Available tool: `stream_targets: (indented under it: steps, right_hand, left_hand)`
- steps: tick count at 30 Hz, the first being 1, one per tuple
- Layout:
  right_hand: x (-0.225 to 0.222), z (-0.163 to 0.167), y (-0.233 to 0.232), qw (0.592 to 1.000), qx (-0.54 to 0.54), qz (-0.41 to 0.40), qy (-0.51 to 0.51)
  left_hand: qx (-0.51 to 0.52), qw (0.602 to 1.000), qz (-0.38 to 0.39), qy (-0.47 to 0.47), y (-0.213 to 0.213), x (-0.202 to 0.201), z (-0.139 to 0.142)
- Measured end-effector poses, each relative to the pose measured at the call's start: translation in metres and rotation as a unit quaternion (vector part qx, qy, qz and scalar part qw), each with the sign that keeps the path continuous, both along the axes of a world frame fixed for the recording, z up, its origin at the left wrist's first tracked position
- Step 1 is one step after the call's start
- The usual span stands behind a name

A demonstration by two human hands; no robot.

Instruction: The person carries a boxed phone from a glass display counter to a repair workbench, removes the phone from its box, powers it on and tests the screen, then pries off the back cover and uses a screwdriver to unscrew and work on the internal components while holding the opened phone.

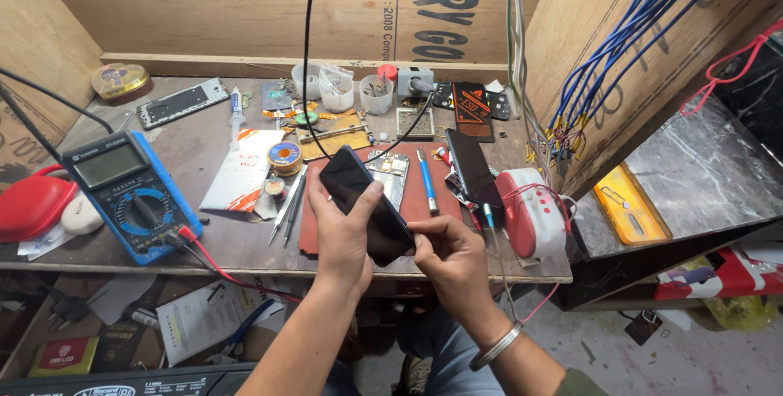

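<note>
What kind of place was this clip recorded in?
Most likely a small phone repair bench. A blue digital multimeter sits on the worn wooden worktop, an opened phone body lies on a red mat, and the left hand holds a black smartphone.

Plywood walls (204, 13) are boxing in a worn grey worktop (208, 151) on three sides, blue wires (628, 29) are hanging down the right-hand panel (587, 4), a marble-patterned shelf (701, 172) is sitting lower to the right, and a dusty concrete floor (620, 355) is showing below.
</note>
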State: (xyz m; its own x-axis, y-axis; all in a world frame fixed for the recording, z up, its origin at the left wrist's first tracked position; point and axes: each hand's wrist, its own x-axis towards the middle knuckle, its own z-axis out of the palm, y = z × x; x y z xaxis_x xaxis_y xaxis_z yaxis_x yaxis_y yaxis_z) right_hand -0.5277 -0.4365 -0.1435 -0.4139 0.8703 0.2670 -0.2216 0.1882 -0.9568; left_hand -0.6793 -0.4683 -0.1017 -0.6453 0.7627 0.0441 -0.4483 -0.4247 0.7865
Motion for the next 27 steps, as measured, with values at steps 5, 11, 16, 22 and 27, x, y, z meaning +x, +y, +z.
stream_targets:
  steps: [5, 11, 16, 22, 27]
  right_hand:
    - [-0.006, 0.006, 0.018, 0.999, -0.011, 0.038, 0.033]
    - [-0.021, 0.002, 0.041, 0.999, 0.001, 0.040, 0.015]
    - [-0.037, -0.003, 0.072, 0.996, 0.030, 0.074, 0.028]
    - [-0.017, 0.003, 0.066, 0.995, -0.091, 0.046, 0.023]
    - [0.007, 0.028, 0.038, 0.981, -0.146, 0.129, -0.011]
  left_hand:
    - [-0.010, 0.998, -0.041, 0.051, 0.000, -0.004, -0.006]
    - [-0.029, 0.995, -0.046, 0.083, -0.001, -0.009, -0.003]
    - [-0.062, 0.986, -0.146, 0.054, -0.004, 0.020, -0.006]
    - [-0.029, 0.990, -0.128, -0.046, 0.003, 0.001, -0.011]
    - [-0.068, 0.991, -0.099, -0.054, 0.008, -0.015, -0.012]
